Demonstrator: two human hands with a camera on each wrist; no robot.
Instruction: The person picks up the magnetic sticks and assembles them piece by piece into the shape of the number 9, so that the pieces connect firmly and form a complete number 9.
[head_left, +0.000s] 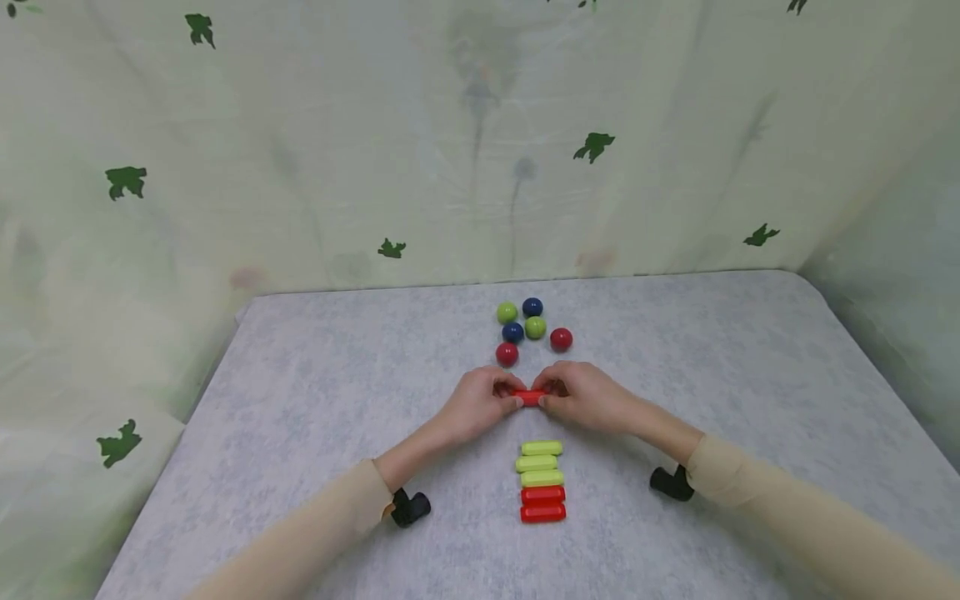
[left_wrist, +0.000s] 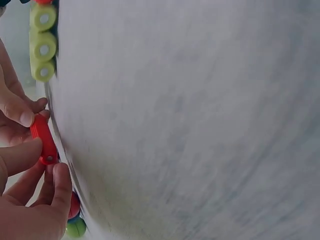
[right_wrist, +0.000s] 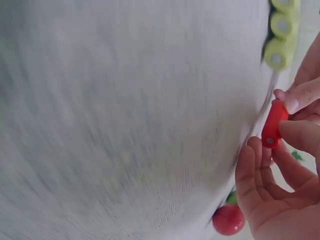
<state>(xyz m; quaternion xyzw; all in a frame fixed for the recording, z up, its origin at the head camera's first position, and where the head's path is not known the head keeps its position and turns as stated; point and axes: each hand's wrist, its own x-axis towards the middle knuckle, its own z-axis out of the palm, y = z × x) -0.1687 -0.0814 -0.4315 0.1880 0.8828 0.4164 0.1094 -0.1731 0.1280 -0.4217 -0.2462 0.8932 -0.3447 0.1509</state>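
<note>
Pinched end to end between both hands at mid-table: one short, red, ridged, plastic-looking rod [head_left: 529, 398].

Going left to right: first, a black cylindrical fitting [head_left: 412, 507] just beside the left cuff of a beige sleeve [head_left: 330, 521]; then the left hand [head_left: 477, 406], with thumb and curled fingers nearly closed, gripping the rod's left end; in the middle, on the far side, a loose cluster of six glossy balls, two green [head_left: 507, 312], two dark blue [head_left: 532, 307], two red [head_left: 561, 339]; on the near side, lying side by side on the mottled pale-grey tabletop [head_left: 330, 375], three yellow-green ridged rods [head_left: 536, 463] and, nearer, two more red rods [head_left: 543, 512]; then the right hand [head_left: 588, 398], likewise pinching the right end.
</note>
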